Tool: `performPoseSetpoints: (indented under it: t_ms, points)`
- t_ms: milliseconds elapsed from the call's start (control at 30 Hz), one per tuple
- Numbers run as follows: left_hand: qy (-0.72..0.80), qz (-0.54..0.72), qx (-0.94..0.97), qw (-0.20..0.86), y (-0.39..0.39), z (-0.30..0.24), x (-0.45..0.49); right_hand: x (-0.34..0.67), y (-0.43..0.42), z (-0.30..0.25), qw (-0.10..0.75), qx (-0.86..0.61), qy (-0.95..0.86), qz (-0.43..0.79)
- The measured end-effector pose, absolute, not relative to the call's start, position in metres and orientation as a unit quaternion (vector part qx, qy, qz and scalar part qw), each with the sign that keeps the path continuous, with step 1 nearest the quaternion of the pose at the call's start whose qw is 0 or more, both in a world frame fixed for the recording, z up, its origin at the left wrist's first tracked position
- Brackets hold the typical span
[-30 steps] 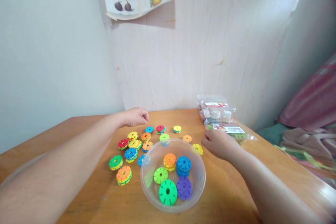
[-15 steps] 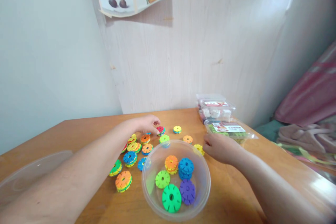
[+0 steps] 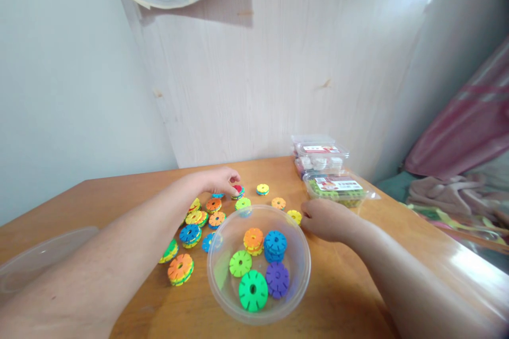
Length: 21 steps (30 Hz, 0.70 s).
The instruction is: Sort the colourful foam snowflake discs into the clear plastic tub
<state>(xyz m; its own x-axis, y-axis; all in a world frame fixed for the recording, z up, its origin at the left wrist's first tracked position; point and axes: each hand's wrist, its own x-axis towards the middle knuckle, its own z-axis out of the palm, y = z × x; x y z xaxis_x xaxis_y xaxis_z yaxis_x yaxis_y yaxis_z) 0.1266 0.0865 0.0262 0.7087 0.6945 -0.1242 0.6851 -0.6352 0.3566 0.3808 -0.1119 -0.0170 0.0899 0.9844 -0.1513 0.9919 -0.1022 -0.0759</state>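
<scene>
A clear plastic bowl (image 3: 300,270) sits on the wooden table (image 3: 350,296) and holds several toothed plastic discs in green, purple, blue and orange. More coloured discs (image 3: 191,234) lie scattered left of and behind the bowl. My left hand (image 3: 218,180) reaches over them, its fingers pinched on a red disc (image 3: 238,189) at the far side. My right hand (image 3: 324,219) rests curled on the table right of the bowl, its fingertips touching a yellow disc (image 3: 295,216).
Two clear lidded boxes (image 3: 323,154) with red labels stand at the back right, one nearer with green contents (image 3: 338,189). A clear lid (image 3: 35,257) lies at the left edge. Walls close the back; pink cloth (image 3: 461,132) lies off the table's right side.
My left hand moved right and down onto the red disc at the far side. My right hand slid left to the yellow disc. The view has shifted, so the scene sits lower left.
</scene>
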Motion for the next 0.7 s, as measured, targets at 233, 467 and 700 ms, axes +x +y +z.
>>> performPoseSetpoints:
  t_ms: [233, 467, 700]
  points:
    - [0.432, 0.218, 0.838, 0.254, 0.077, 0.041, 0.097, 0.381, -0.11, -0.022, 0.035, 0.737, 0.669, -0.092]
    - [0.539, 0.429, 0.675, 0.264, 0.056, 0.027, 0.05, 0.379, -0.111, -0.019, 0.044, 0.734, 0.67, -0.099]
    - [0.571, 0.596, 0.476, 0.303, 0.034, 0.007, 0.023, 0.375, -0.114, -0.014, 0.041, 0.729, 0.677, -0.099]
